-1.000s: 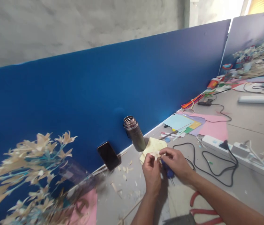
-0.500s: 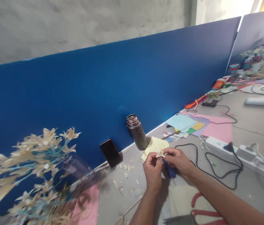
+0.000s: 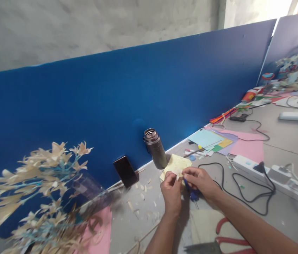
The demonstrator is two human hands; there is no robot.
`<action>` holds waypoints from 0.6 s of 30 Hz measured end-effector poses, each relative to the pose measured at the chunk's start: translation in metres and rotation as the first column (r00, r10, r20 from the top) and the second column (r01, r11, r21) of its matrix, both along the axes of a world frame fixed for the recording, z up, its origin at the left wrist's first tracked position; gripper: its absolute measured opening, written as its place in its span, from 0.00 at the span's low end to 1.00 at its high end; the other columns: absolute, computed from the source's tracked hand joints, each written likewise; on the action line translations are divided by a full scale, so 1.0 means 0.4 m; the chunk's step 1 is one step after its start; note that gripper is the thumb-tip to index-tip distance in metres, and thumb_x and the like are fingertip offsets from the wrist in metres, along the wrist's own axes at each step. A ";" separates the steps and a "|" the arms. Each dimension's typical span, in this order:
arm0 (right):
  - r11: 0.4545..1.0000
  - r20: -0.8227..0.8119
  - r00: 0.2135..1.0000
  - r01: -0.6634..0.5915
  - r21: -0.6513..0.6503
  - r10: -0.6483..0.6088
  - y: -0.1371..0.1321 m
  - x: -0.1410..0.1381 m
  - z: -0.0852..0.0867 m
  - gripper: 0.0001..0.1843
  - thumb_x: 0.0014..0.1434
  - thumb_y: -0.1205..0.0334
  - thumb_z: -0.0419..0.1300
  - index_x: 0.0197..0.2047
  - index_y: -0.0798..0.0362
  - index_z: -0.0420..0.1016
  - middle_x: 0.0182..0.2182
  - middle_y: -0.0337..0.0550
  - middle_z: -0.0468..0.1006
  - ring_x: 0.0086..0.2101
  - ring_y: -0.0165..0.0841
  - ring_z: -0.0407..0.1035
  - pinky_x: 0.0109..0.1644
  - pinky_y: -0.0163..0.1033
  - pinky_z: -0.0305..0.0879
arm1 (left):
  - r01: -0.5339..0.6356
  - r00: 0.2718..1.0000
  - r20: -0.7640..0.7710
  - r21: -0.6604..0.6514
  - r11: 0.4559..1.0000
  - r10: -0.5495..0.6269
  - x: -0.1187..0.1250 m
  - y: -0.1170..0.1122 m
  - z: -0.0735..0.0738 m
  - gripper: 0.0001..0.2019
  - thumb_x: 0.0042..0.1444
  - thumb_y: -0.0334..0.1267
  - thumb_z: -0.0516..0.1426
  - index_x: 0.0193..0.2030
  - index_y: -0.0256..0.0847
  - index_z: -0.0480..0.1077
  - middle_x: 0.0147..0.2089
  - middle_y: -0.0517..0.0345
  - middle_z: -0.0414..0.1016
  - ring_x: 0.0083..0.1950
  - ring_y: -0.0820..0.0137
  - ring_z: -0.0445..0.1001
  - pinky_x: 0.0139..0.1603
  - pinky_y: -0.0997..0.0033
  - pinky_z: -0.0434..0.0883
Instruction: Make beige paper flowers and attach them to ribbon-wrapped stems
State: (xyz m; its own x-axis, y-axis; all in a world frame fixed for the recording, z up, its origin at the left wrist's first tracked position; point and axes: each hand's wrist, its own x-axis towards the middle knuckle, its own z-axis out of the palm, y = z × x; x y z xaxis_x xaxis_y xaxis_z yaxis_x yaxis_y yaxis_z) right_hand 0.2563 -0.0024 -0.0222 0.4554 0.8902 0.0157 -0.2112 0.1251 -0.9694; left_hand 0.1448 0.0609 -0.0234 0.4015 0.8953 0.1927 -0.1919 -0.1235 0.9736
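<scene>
My left hand and my right hand meet over the table, fingertips pinched together. Between them is a small pale petal-like piece, mostly covered by the fingers. Behind it lies a crumpled pale yellow sheet. Under my right hand a blue object with thin metal prongs shows in part; its kind is unclear. Several loose cream petals lie scattered to the left of my hands. Pliers or shears with red handles rest below my right forearm, partly hidden by it.
An uncapped dark flask stands against the blue partition. A phone leans beside it. Cream artificial flowers fill the left. To the right are coloured paper sheets, a black cable and a white power strip.
My fingers have shifted slightly around the small pale piece, and less of it shows now. The whole view has moved a little; the other things stay in place.
</scene>
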 end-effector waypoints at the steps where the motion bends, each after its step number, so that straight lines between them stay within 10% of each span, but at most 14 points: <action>1: 1.000 0.009 1.000 -0.001 -0.008 0.001 0.000 0.001 -0.002 0.15 0.50 0.52 0.67 0.35 0.56 0.78 0.17 0.32 0.67 0.18 0.24 0.56 0.22 0.31 0.48 | -0.011 1.000 -0.004 -0.003 1.000 0.011 0.001 0.001 -0.002 0.14 0.51 0.37 0.62 0.20 0.38 0.66 0.27 0.63 0.57 0.29 0.75 0.57 0.30 0.75 0.60; 18: 0.999 -0.037 0.998 0.045 0.015 -0.045 0.003 -0.007 0.016 0.18 0.43 0.52 0.71 0.35 0.55 0.80 0.17 0.32 0.69 0.18 0.24 0.57 0.22 0.32 0.51 | 0.091 0.995 0.066 -0.214 0.973 -0.079 0.005 0.008 -0.008 0.14 0.47 0.40 0.66 0.22 0.38 0.65 0.23 0.67 0.54 0.24 0.78 0.53 0.25 0.76 0.54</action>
